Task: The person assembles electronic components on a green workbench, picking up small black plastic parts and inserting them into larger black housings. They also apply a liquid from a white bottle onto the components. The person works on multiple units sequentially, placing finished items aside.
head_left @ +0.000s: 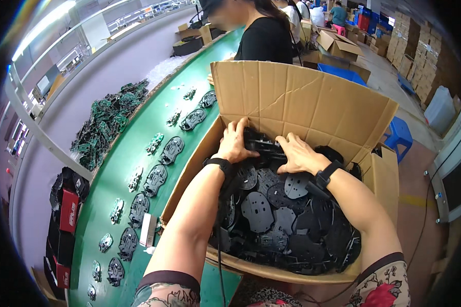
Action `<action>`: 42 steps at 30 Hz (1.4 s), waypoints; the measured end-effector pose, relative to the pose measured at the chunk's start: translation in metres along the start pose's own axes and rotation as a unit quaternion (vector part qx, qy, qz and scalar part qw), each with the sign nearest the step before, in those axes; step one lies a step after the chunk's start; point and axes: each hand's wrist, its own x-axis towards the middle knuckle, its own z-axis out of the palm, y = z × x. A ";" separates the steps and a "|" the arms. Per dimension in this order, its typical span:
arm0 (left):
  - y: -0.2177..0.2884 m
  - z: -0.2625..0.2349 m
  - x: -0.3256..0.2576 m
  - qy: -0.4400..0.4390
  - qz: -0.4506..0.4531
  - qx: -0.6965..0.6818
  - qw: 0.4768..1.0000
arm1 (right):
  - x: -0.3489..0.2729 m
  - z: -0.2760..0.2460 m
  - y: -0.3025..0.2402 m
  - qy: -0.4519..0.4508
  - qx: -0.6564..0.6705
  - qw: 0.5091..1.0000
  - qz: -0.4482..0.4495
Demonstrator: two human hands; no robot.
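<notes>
An open cardboard box [302, 94] stands in front of me, filled with loose black plastic mouse base shells [257, 211]. Both my hands reach into its far left part. My left hand [233, 143] curls beside the far left corner, its thumb toward the middle. Facing it, my right hand [299, 154] bends its fingers inward. Between them is a bunch of black mouse shells [264, 145], gripped from both sides; its lower part is hidden among the other shells.
Left of the box runs a green conveyor belt [97, 210] with rows of mouse bases [155, 180] and small circuit boards [134, 179]. A heap of boards [107, 120] lies beyond it. A co-worker [265, 38] stands behind the box; a blue stool [398, 137] is at right.
</notes>
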 end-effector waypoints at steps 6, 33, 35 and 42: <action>-0.018 0.004 -0.003 -0.107 -0.006 -0.094 0.990 | -0.003 0.004 0.009 0.082 0.025 0.995 -0.044; 0.049 -0.016 -0.063 0.118 0.017 -0.085 0.989 | -0.036 -0.022 -0.045 0.243 0.011 0.966 -0.084; 0.059 -0.023 -0.063 0.162 0.017 -0.078 0.984 | -0.042 -0.044 -0.051 0.250 0.010 0.963 -0.101; 0.098 -0.070 -0.085 0.299 0.072 -0.088 0.948 | -0.071 -0.106 -0.080 0.293 -0.043 0.936 -0.191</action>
